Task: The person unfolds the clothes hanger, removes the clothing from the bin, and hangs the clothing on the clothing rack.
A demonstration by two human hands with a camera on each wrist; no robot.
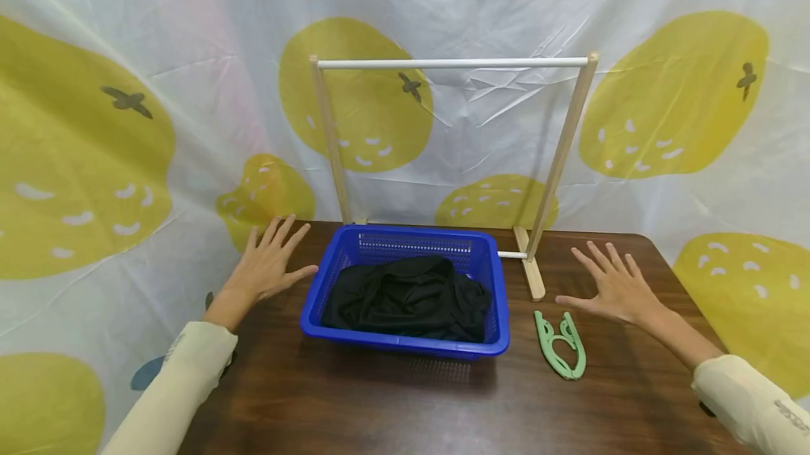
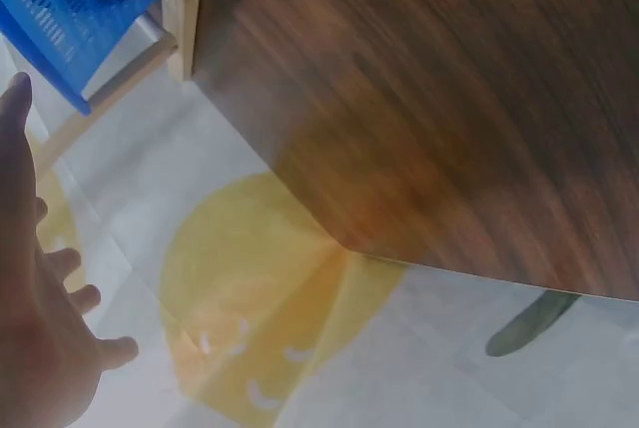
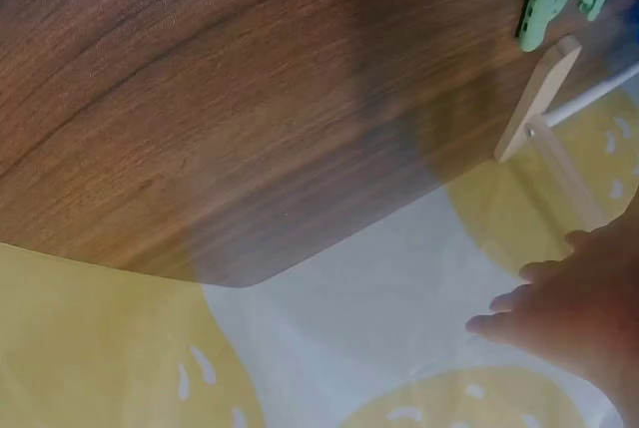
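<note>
My left hand [image 1: 264, 266] hovers with fingers spread, just left of a blue plastic basket [image 1: 405, 344]. Nothing is in it. Inside the basket lies a crumpled black cloth garment [image 1: 405, 300]. On the other side, my right hand [image 1: 616, 291] is held out, fingers spread and holding nothing. Nearest to it is a green folding clothes hanger [image 1: 572, 363], its arms folded together, lying on the table. In the left wrist view the left hand [image 2: 40, 318] shows at the lower left edge; the right hand [image 3: 569, 308] appears at lower right in the right wrist view.
A wooden rack [image 1: 557, 159] with a white top rod [image 1: 452, 63] stands behind the basket at the table's back edge. One foot [image 1: 533, 276] reaches forward between basket and right hand. The brown table [image 1: 380, 413] meets a fruit-print curtain [image 1: 240, 40] behind and at both sides.
</note>
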